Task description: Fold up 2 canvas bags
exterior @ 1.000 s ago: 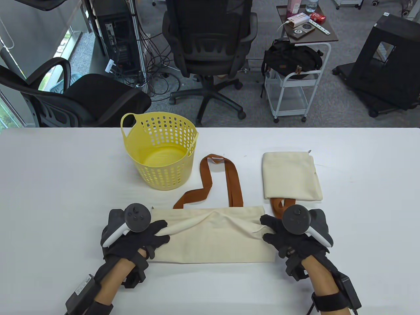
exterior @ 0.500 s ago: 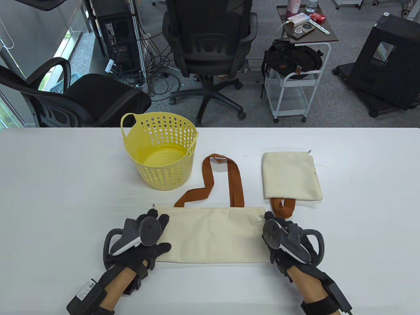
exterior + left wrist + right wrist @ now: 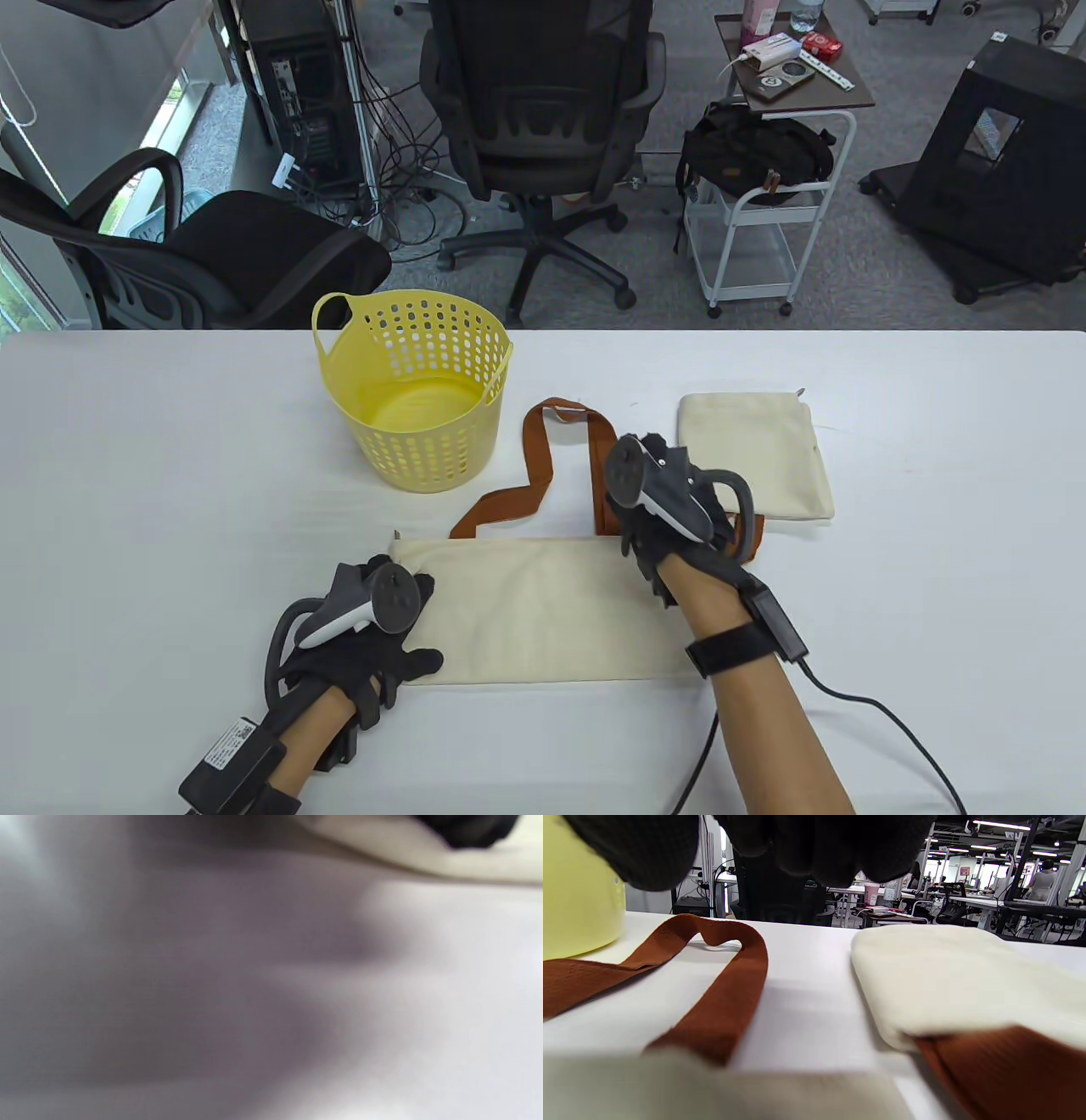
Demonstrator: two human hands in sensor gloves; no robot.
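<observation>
A cream canvas bag (image 3: 543, 607) lies folded in half at the front of the table, its brown straps (image 3: 536, 463) trailing away toward the basket. My left hand (image 3: 416, 624) rests flat on the bag's left edge; in the left wrist view a fingertip (image 3: 471, 832) lies on the cream cloth. My right hand (image 3: 657, 446) hovers over the right strap just beyond the bag's top edge, holding nothing; the strap (image 3: 725, 1001) lies on the table below its fingers. A second cream bag (image 3: 755, 458) lies folded at the right, also in the right wrist view (image 3: 950, 980).
A yellow perforated basket (image 3: 420, 399) stands left of the straps and shows in the right wrist view (image 3: 577, 908). The second bag's brown strap loop (image 3: 758, 535) pokes out beside my right wrist. Office chairs and a cart stand beyond the table's far edge.
The raised top layer was laid flat, completing the fold. My right hand then left the bag's right edge and moved up-left over the straps. My left hand stayed on the left edge.
</observation>
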